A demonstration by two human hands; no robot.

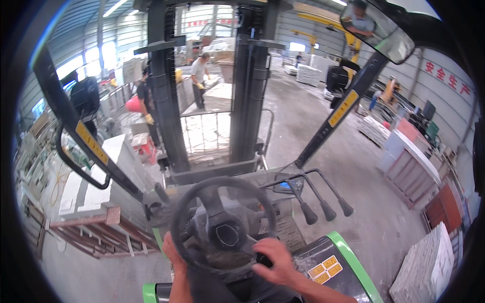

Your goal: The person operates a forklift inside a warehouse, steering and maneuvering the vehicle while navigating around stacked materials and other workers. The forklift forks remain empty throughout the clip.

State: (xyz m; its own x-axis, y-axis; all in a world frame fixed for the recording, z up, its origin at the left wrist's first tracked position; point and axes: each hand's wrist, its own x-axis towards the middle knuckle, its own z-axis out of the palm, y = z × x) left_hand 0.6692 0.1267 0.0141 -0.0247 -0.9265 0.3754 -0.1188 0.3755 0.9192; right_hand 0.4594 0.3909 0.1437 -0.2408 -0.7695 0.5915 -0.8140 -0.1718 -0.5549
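Observation:
A black forklift steering wheel (174, 222) sits low in the middle of the head view. My left hand (173, 251) is closed on the lower left of its rim, its fingers partly hidden behind it. At the lower right of the wheel, my right hand (277, 261) curls thumb and fingers around a dark part of it; the fingers are slightly blurred. Three black-knobbed control levers (328, 210) stand to the right, beside a small blue-lit display (286, 185). The forklift's black mast (246, 96) rises straight ahead.
A worker in grey (199, 70) stands by pale slabs beyond the mast; another in dark clothes (145, 98) is at its left. White blocks (96, 187) rest on a brown metal rack (96, 236) at left. A stone slab stack (427, 265) leans at the near right.

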